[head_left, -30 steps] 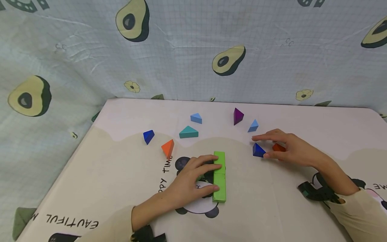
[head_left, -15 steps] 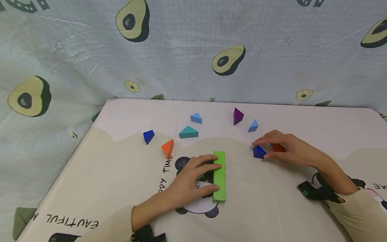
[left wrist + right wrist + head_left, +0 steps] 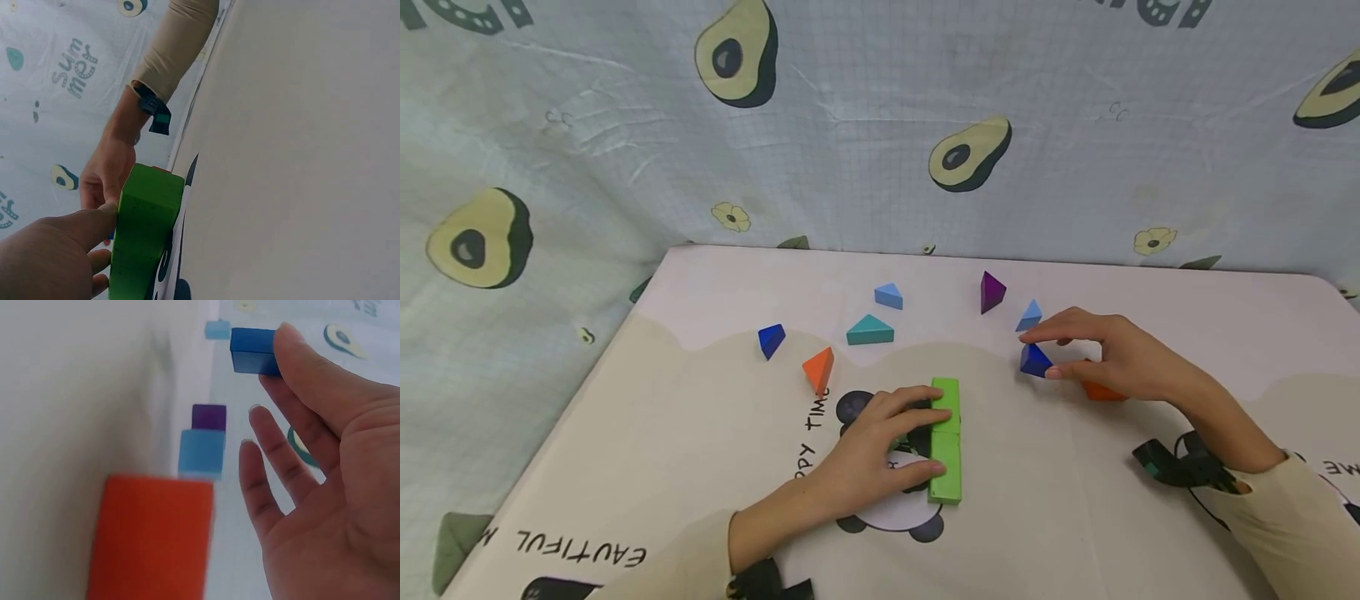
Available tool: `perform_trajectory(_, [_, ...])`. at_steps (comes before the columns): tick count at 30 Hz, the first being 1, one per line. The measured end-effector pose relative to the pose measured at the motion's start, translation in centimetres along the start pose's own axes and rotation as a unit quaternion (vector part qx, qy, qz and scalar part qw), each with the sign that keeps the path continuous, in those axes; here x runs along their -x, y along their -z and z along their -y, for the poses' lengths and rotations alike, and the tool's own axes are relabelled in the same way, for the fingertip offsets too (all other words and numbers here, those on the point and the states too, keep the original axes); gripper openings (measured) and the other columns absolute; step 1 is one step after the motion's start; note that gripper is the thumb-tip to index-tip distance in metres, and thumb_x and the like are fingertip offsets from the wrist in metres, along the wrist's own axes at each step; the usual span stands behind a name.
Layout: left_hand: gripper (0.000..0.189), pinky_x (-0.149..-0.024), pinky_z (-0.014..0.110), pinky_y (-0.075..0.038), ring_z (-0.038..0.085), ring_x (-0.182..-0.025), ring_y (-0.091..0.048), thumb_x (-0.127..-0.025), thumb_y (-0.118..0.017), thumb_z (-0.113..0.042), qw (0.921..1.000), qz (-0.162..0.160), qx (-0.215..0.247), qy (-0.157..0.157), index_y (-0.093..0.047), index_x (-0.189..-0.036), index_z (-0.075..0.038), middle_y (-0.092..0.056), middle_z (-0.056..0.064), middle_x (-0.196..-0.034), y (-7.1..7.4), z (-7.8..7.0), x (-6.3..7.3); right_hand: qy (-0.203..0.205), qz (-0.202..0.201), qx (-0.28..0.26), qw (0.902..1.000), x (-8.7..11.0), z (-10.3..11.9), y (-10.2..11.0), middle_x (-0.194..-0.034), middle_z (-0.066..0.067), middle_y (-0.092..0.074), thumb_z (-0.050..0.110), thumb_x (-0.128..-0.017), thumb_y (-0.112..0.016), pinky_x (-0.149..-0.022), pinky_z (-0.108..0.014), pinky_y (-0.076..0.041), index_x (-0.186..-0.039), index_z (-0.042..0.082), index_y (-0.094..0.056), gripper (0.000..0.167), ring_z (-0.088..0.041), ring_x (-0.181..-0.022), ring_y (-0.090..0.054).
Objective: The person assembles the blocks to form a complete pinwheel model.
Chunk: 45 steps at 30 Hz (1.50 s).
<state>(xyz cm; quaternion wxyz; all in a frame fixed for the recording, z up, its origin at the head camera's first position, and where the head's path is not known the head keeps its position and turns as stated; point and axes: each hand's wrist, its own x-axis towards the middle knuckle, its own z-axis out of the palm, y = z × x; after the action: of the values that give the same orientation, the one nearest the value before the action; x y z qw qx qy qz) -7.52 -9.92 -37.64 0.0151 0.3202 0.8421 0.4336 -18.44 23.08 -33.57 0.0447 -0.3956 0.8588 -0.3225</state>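
Observation:
My right hand pinches a dark blue triangular block between thumb and index finger, slightly above the table. In the right wrist view the blue block sticks out past the thumb tip, while the other fingers are spread apart and hold nothing. Partly covered by that hand, an orange block lies on the table. Two green blocks stand end to end in a row at the middle. The fingertips and thumb of my left hand rest against their left side, and its thumb touches the green block in the left wrist view.
Beyond the right hand lie a light blue triangular block and a purple one. Toward the left are another light blue block, a teal block, an orange block and a dark blue block. An avocado-print cloth hangs behind the table.
The right index finger has closed onto the dark blue block, and the hand has raised it slightly up and left. More of the nearby orange block shows. The left hand stays on the green blocks.

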Motion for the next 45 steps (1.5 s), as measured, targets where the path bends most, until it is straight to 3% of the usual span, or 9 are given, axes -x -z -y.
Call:
perform_trajectory(7, [0.051,-0.093,0.032,-0.04,0.012,-0.115,-0.04,-0.086,-0.072,-0.032,1.0,0.008,0.0,0.003,-0.058,-0.133,-0.018,-0.038,-0.006,-0.146,-0.1,0.0,0.0,-0.011,0.007,-0.043,0.999,-1.6,0.9,-0.8,-0.117,0.009,-0.062,0.016,-0.085,-0.074,-0.08,-0.027,-0.049,-0.126,0.019,-0.062,0.043,-0.009,-0.096,-0.058])
perform_trajectory(22, [0.05,-0.094,0.033,-0.04,0.012,-0.115,-0.04,-0.087,-0.071,-0.033,0.9999,0.005,-0.009,0.006,-0.058,-0.133,-0.02,-0.038,-0.006,-0.146,0.0,0.1,0.2,-0.025,0.047,-0.056,0.997,-5.5,2.4,-3.6,-0.111,0.01,-0.062,0.025,-0.084,-0.074,-0.079,-0.029,-0.05,-0.125,0.017,-0.064,0.043,-0.009,-0.091,-0.057])
perform_trajectory(32, [0.051,-0.095,0.035,-0.04,0.014,-0.118,-0.04,-0.087,-0.072,-0.032,1.0,0.008,-0.004,0.002,-0.058,-0.133,-0.018,-0.038,-0.006,-0.146,0.0,0.2,0.1,-0.014,0.057,-0.087,0.9945,-6.6,2.5,-4.8,-0.105,0.009,-0.063,0.024,-0.084,-0.074,-0.068,-0.033,-0.05,-0.125,0.017,-0.065,0.042,-0.011,-0.09,-0.058])
perform_trajectory(45, [0.051,-0.095,0.033,-0.04,0.012,-0.117,-0.039,-0.087,-0.071,-0.033,1.0,0.005,-0.007,-0.002,-0.057,-0.134,-0.019,-0.037,-0.007,-0.146,-0.1,0.2,0.1,-0.01,0.082,-0.108,0.9907,-7.2,2.8,-5.7,-0.105,0.008,-0.063,0.02,-0.085,-0.073,-0.073,-0.029,-0.049,-0.126,0.015,-0.064,0.042,-0.013,-0.088,-0.058])
